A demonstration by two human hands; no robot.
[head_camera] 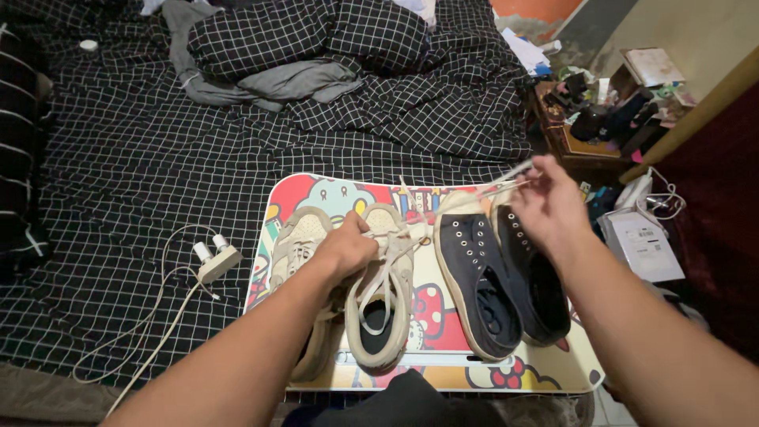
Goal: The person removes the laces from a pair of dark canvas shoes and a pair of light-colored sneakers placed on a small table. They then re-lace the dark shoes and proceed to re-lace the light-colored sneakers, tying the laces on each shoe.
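The left hand rests closed on the tongue and lacing of a beige sneaker, fingers curled around its laces near the front eyelets. A second beige sneaker lies just beside it to the left, partly under the left forearm. The right hand is raised above a pair of dark navy canvas shoes, its fingers pinched together on a white shoelace that runs taut from the hand across toward the beige sneaker. The navy shoes stand side by side, toes pointing away from the person, touching each other along their inner edges.

All four shoes sit on a small lap desk with a bright cartoon print, which stands on a bed covered by a black sheet with a white grid. To the left of the desk, on the sheet, lies a white plug adapter with its cable. Further back, a grid-patterned pillow and a grey garment are bunched together. Right of the bed, a cluttered wooden side table carries mixed small items
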